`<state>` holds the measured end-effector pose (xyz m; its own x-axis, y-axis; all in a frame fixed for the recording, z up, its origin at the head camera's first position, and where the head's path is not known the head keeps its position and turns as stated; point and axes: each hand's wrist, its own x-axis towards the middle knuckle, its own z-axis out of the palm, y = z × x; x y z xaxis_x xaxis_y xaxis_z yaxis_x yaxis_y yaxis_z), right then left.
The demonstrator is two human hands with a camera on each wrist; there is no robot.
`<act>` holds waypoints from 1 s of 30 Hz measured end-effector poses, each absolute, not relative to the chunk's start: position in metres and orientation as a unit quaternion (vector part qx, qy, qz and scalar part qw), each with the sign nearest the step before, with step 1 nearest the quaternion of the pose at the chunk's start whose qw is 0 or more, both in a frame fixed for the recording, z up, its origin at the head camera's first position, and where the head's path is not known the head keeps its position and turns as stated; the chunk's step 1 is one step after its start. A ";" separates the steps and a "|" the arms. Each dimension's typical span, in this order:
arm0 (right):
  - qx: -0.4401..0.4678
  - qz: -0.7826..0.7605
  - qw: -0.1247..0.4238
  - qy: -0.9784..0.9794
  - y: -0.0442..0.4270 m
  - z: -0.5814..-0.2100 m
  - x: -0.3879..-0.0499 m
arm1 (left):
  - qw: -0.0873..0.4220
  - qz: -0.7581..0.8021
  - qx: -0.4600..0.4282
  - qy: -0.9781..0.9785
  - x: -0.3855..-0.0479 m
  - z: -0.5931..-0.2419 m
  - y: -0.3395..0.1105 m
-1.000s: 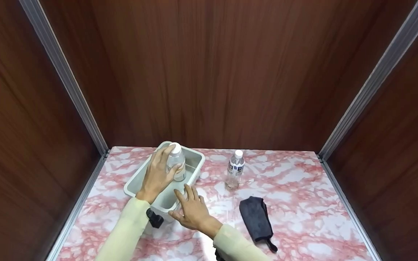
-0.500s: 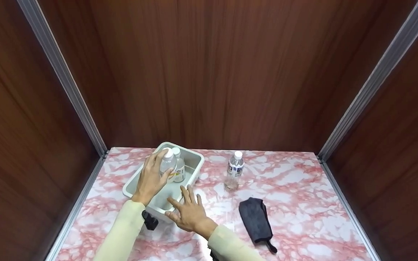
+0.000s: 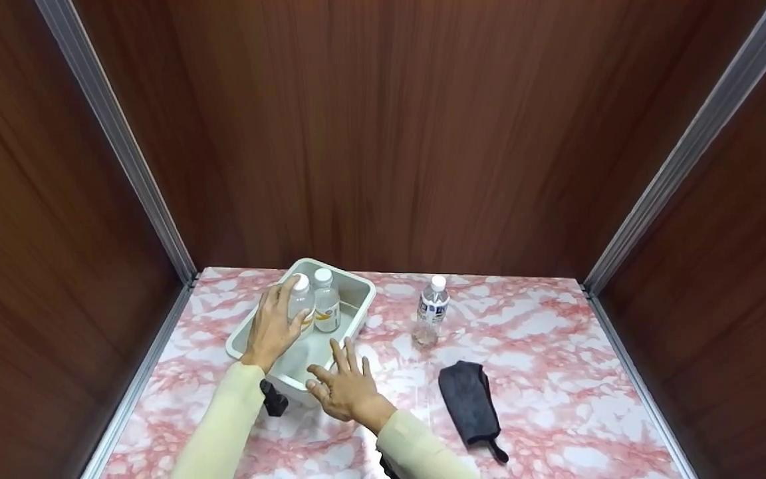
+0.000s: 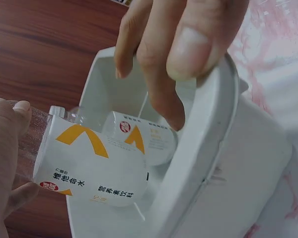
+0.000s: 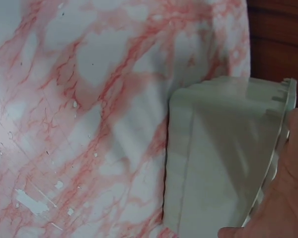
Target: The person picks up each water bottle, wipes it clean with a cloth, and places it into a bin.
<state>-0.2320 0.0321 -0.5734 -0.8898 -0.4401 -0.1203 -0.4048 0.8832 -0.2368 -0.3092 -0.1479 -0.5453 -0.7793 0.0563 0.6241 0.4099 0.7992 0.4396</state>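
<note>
My left hand (image 3: 273,329) grips a clear plastic bottle (image 3: 299,303) with a white cap, inside a pale grey-green tub (image 3: 235,347). In the left wrist view the bottle's white label (image 4: 89,163) shows an orange arch mark. A similar bottle (image 3: 327,313) stands right beside it in the tub, its label partly hidden in that view. My right hand (image 3: 346,391) is at the tub's near right rim, fingers spread. From the left wrist, the right hand's fingers (image 4: 151,54) reach over the rim into the tub; whether they press on it I cannot tell.
Right of the tub, another clear bottle (image 3: 432,307) stands upright on the red-and-white marbled tabletop (image 3: 542,372). A folded black umbrella-like pouch (image 3: 469,402) with a strap lies nearer the front right. Brown wood-look panels (image 3: 383,133) enclose the back and both sides.
My left hand has moved left and slightly down with its bottle, bringing the second bottle into view. The right hand has stayed by the rim with barely any shift.
</note>
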 end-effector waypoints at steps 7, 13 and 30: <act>-0.207 -0.120 0.094 0.966 0.033 -0.573 -0.233 | 0.280 -0.288 -0.112 -0.909 -0.320 -0.551 -0.147; -0.205 -0.126 0.098 0.966 0.033 -0.571 -0.231 | 0.260 -0.296 -0.108 -0.913 -0.327 -0.555 -0.144; -0.206 -0.130 0.113 0.963 0.032 -0.564 -0.227 | 0.210 -0.305 -0.058 -0.927 -0.346 -0.562 -0.152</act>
